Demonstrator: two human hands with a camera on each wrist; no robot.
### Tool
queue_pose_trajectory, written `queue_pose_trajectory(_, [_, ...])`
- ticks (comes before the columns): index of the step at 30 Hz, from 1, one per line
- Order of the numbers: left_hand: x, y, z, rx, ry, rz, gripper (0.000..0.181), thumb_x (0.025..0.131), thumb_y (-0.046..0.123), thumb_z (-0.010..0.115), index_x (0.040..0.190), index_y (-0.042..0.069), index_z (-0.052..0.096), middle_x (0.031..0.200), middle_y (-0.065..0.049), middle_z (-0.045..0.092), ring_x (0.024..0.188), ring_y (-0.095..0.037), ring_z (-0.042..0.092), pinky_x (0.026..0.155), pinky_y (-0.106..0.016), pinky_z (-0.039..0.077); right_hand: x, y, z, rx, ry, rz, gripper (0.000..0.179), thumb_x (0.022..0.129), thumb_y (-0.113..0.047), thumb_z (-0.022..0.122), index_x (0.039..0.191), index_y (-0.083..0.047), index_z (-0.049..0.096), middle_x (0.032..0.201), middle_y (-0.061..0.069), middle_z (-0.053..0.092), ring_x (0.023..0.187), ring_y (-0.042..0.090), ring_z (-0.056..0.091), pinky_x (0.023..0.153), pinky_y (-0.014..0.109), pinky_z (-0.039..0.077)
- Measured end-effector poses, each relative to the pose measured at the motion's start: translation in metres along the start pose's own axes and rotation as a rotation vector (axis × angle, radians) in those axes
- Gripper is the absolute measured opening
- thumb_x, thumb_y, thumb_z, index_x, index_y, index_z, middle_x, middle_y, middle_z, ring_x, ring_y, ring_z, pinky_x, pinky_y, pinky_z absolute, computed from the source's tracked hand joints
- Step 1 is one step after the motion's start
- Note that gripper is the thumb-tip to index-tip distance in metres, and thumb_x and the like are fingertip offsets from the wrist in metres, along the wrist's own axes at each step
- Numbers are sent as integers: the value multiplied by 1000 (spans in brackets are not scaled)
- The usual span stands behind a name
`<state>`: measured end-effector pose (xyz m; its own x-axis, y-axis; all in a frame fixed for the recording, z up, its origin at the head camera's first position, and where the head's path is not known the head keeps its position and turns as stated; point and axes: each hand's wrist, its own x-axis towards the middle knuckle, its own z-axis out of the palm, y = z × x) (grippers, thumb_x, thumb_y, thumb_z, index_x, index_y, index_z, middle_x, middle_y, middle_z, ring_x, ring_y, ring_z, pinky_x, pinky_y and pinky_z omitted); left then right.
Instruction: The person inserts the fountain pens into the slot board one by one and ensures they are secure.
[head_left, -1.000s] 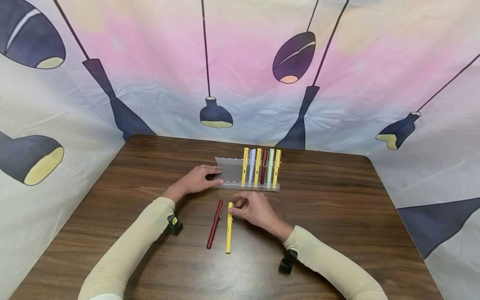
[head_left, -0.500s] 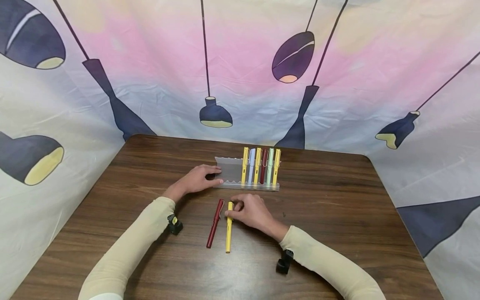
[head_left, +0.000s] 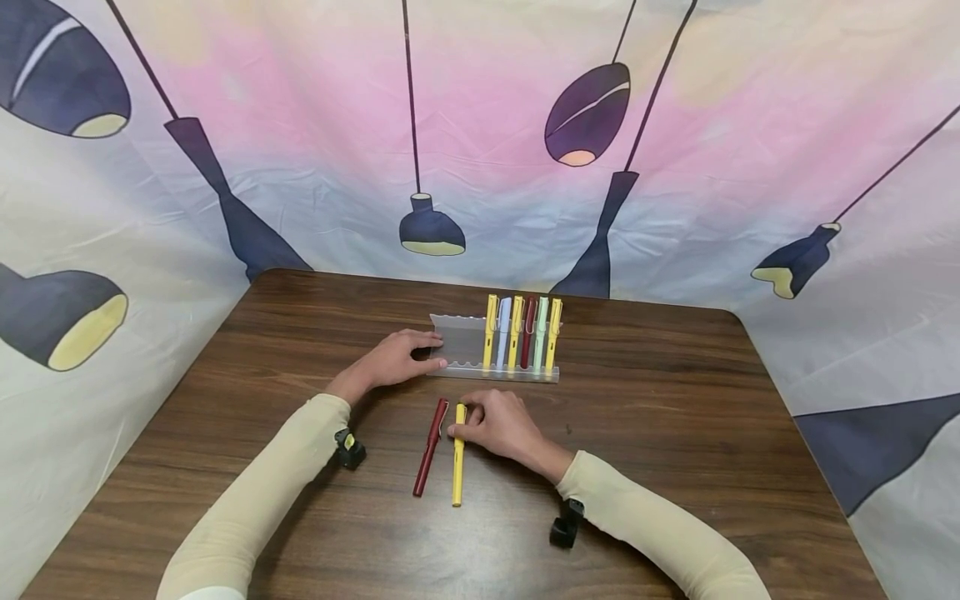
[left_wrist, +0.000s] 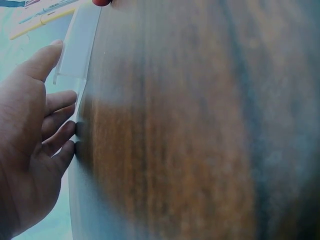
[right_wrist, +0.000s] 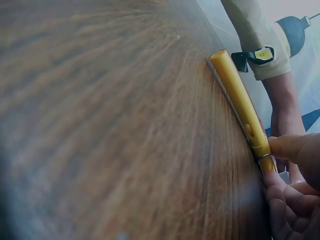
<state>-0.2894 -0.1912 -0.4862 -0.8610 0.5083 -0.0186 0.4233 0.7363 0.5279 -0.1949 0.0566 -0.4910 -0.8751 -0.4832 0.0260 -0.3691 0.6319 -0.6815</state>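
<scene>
My left hand [head_left: 392,357] grips the left end of a clear pen rack [head_left: 459,342], thumb at the front lip and a finger by the back wall. In the left wrist view its thumb [left_wrist: 46,61] touches the rack's end. Several capped pens stand side by side in the rack's right part, among them a light blue pen [head_left: 504,333] and a mint green pen [head_left: 541,333]. In front of the rack, my right hand [head_left: 506,427] pinches the cap end of a yellow pen [head_left: 458,471] lying on the table. Left of it lies a dark red pen [head_left: 430,448].
The dark wood table [head_left: 675,400] ends at a back edge behind the rack. A printed cloth [head_left: 480,150] with lamp drawings hangs behind and at both sides. Small black cameras [head_left: 349,450] sit on both sleeved wrists.
My right hand has shifted slightly left, its thumb now farther across the yellow pen's cap. The left hand, the rack and the dark red pen have hardly moved.
</scene>
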Motion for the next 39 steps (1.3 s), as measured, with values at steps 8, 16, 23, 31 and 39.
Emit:
queue_pose_trajectory(8, [0, 0, 0, 7, -2, -1, 63, 99, 54, 61, 144, 9, 60, 155, -11, 50, 146, -36, 39, 119, -58, 31, 0, -1, 1, 19, -5, 11, 49, 85, -29, 84, 122, 1, 72, 63, -15, 66, 55, 0, 61, 57, 22, 51])
queue_pose_trajectory(16, [-1, -1, 2, 7, 8, 11, 63, 99, 53, 62, 143, 8, 61, 154, -11, 51, 146, -36, 41, 118, -57, 32, -1, -3, 1, 39, -3, 37, 49, 84, -27, 85, 120, 3, 72, 64, -13, 67, 55, 2, 61, 56, 22, 51])
queue_pose_trajectory(23, [-1, -1, 2, 1, 9, 4, 62, 99, 53, 62, 143, 9, 61, 154, -11, 51, 146, -36, 40, 118, -58, 31, 0, -4, 0, 53, -6, 63, 46, 82, -23, 83, 119, 2, 73, 65, -12, 67, 55, 3, 62, 55, 23, 51])
queue_pose_trajectory(31, [-1, -1, 1, 2, 8, 7, 62, 99, 53, 62, 143, 8, 61, 154, -11, 51, 146, -36, 41, 118, -57, 31, -2, -4, -4, 44, -22, 67, 42, 83, -19, 80, 120, -1, 73, 65, -11, 66, 55, 4, 61, 53, 24, 51])
queue_pose_trajectory(39, [-1, 0, 0, 0, 6, 5, 63, 99, 53, 62, 143, 8, 61, 153, -11, 51, 145, -36, 41, 118, -57, 32, -3, -4, -16, 57, -16, 68, 39, 82, -16, 78, 119, -3, 73, 64, -11, 66, 55, 6, 61, 52, 25, 50])
